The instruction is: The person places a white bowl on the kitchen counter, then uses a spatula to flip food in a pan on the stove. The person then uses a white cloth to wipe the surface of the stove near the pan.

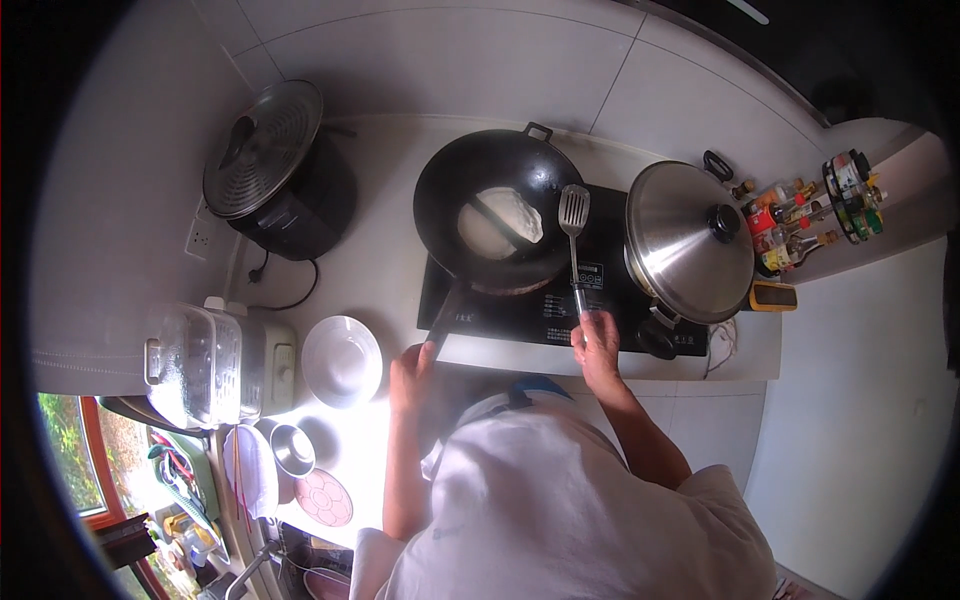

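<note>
A black wok [442, 176] rests on the black cooktop [510, 319], and its long handle [447, 313] runs towards me. My left hand [411, 375] is closed around the end of that handle. Inside the wok lie two pale, flat half-rounds of dough or pancake [512, 210], with a dark gap between them. My right hand [598, 349] grips the handle of a slotted metal spatula [575, 210]. The spatula's head is at the wok's right rim; whether it touches the rim I cannot tell.
A lidded steel pan [675, 240] stands right of the wok, with bottles [787, 255] beyond. At left are a black cooker with a glass lid [262, 150], a clear-sided steamer [217, 367], a white bowl [342, 361], a metal bowl [292, 450] and a pink trivet [323, 497].
</note>
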A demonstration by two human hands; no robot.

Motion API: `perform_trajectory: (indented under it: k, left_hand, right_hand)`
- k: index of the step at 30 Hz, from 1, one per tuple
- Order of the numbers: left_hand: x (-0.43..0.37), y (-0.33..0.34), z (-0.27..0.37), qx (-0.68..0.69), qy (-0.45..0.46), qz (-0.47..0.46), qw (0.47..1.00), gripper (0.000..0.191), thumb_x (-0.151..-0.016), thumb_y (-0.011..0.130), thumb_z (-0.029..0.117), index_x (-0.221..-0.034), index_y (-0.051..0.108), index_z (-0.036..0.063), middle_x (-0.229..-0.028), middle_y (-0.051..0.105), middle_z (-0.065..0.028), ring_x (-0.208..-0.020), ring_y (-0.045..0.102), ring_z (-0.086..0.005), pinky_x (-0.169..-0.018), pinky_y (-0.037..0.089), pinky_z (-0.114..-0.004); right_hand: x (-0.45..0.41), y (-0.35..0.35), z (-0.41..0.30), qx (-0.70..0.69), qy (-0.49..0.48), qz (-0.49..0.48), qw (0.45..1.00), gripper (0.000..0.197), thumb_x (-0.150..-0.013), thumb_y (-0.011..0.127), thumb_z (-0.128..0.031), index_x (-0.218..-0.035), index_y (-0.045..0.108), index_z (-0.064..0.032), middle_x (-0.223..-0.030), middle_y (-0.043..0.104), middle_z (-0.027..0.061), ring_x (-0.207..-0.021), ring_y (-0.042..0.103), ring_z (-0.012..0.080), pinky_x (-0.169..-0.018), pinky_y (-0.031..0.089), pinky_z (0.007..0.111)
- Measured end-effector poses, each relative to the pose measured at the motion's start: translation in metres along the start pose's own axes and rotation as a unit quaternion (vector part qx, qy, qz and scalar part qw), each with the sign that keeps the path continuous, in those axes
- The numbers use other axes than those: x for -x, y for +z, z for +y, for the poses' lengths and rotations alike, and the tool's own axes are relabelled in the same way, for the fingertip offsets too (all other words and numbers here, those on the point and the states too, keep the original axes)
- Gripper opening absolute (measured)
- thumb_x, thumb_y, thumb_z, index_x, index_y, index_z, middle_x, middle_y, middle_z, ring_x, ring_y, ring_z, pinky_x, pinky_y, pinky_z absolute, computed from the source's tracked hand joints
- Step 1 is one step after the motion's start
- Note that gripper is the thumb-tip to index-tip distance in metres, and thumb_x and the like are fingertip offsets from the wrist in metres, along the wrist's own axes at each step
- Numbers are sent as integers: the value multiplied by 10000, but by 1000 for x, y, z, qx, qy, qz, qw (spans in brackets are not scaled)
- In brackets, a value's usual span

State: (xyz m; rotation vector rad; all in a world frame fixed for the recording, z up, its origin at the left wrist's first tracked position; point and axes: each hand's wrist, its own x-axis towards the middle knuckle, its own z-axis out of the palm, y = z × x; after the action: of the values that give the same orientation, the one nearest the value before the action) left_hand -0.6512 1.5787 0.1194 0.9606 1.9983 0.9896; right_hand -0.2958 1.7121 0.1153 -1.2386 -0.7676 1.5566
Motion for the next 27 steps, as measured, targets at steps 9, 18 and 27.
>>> perform_trajectory:
  k: [9, 18, 27]
  left_hand:
    - [0, 1, -6, 15, -2, 4, 1000, 620, -1160, 632, 571, -981, 764, -8, -714, 609, -2, -650, 521, -109, -599, 407, -327]
    - [1, -1, -3, -2, 2, -1, 1000, 604, -1168, 622, 558, -967, 760, 5, -712, 610, -2, -652, 521, -112, -603, 410, -331]
    - [1, -1, -1, -15, 8, 1, 1000, 611, -1167, 620, 564, -955, 753, 6, -707, 609, -2, -644, 524, -115, -595, 415, -337]
  right_hand:
    - [2, 1, 0, -1, -2, -9, 1000, 214, -1150, 714, -308, -1203, 574, -156, -761, 621, 7, -502, 448, 66, -422, 289, 229]
    - [4, 3, -4, -7, 5, 0, 1000, 240, -1164, 697, -317, -1169, 551, -127, -724, 624, 18, -471, 433, 59, -424, 299, 239]
    - [3, 2, -2, -1, -1, -3, 1000, 238, -1162, 701, -315, -1177, 557, -127, -728, 616, 6, -483, 447, 60, -426, 303, 236]
